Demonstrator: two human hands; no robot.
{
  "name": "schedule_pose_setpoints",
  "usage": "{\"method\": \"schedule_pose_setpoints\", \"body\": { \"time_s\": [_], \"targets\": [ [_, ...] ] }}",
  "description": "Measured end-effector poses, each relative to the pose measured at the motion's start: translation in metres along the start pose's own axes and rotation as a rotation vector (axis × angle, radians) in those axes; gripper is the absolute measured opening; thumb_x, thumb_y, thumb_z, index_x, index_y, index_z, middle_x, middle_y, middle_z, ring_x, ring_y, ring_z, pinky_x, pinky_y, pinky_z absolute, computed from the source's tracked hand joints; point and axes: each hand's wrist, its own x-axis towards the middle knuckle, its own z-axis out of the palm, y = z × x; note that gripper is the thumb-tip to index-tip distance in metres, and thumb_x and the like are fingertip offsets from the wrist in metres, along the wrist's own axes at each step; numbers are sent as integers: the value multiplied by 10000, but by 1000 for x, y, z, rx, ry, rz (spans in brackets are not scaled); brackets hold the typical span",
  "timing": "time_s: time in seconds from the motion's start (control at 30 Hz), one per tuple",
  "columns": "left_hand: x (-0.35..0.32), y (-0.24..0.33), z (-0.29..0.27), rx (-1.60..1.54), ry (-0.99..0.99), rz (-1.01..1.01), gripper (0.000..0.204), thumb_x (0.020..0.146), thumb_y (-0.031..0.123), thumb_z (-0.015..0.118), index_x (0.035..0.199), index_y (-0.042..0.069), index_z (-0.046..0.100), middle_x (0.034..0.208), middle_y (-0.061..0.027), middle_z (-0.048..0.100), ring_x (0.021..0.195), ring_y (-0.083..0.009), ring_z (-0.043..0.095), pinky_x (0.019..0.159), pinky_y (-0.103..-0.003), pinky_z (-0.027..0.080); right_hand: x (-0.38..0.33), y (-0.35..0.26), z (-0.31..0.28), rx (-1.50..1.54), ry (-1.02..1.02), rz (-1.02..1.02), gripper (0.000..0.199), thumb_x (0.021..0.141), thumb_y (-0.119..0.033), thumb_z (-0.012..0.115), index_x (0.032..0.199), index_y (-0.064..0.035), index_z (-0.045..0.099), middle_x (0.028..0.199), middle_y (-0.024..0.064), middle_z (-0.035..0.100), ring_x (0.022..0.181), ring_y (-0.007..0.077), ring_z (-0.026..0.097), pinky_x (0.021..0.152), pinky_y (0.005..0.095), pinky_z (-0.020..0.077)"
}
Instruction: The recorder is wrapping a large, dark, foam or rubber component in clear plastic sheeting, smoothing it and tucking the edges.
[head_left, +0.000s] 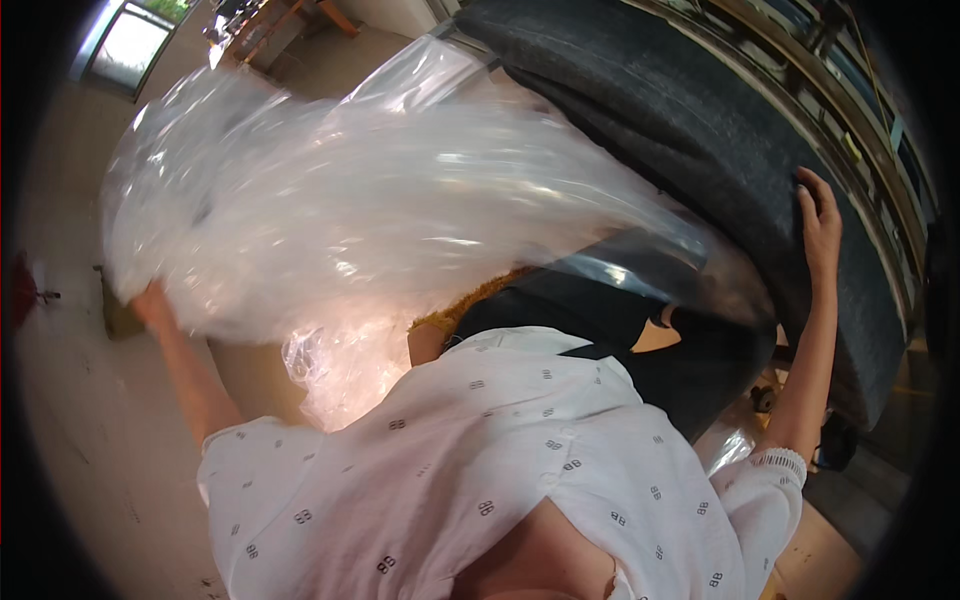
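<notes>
A large clear plastic sheet [330, 190] billows across the view from the left to the middle, creased, shiny and partly smeared by motion. At its lower left edge, my left hand [153, 305] is closed on the plastic; its fingertips are partly hidden in the sheet. The sheet's right side runs down along a long dark grey cloth-like cover [660, 110] on the machine edge. My right hand [820, 225] rests on that cover at the right, its fingers apart and slightly bent, with nothing in them.
Beyond the dark cover lie the rails [850, 110] of a machine or frame. More crumpled plastic [345, 370] hangs low by my left side. A brown seat with a fuzzy edge [480, 300] is under me. A wooden table [265, 40] and a window [130, 45] are at the far left.
</notes>
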Motion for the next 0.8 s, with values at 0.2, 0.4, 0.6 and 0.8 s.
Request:
{"method": "schedule_pose_setpoints", "body": {
  "time_s": [0.2, 0.4, 0.6, 0.8],
  "targets": [
    [12, -78, -206, 1198, 306, 118, 258, 822, 346, 452, 900, 126, 562, 894, -79, 607, 806, -280, 590, 625, -429, 438, -15, 21, -21, 221, 115, 192, 238, 907, -245, 491, 1044, -89, 606, 855, 6, 565, 809, 86, 520, 747, 232, 414],
    [32, -55, -132, 1659, -113, 168, 246, 896, 248, 372, 1032, 178, 565, 1095, -17, 573, 956, -218, 570, 771, -406, 423, -16, 21, -27, 168, 47, 172, 216, 896, -227, 507, 1012, -88, 624, 839, -8, 565, 797, 72, 512, 743, 216, 405],
    [84, -5, 108, 1127, -890, 461, 532, 622, 382, 649, 1024, 37, 593, 843, -183, 636, 816, -317, 614, 711, -385, 474, -12, 43, -2, 230, 25, 194, 217, 897, -232, 507, 1024, -100, 625, 877, -15, 574, 829, 70, 512, 772, 217, 405],
    [-238, 381, 317, -432, -1018, 703, 671, 799, 479, 540, 1312, 86, 360, 1293, -149, 431, 1203, -290, 397, 1004, -353, 300, -14, 35, -18, 16, 21, 217, 222, 902, -221, 501, 1048, -95, 612, 947, -9, 575, 897, 81, 507, 822, 223, 390]
  ]
}}
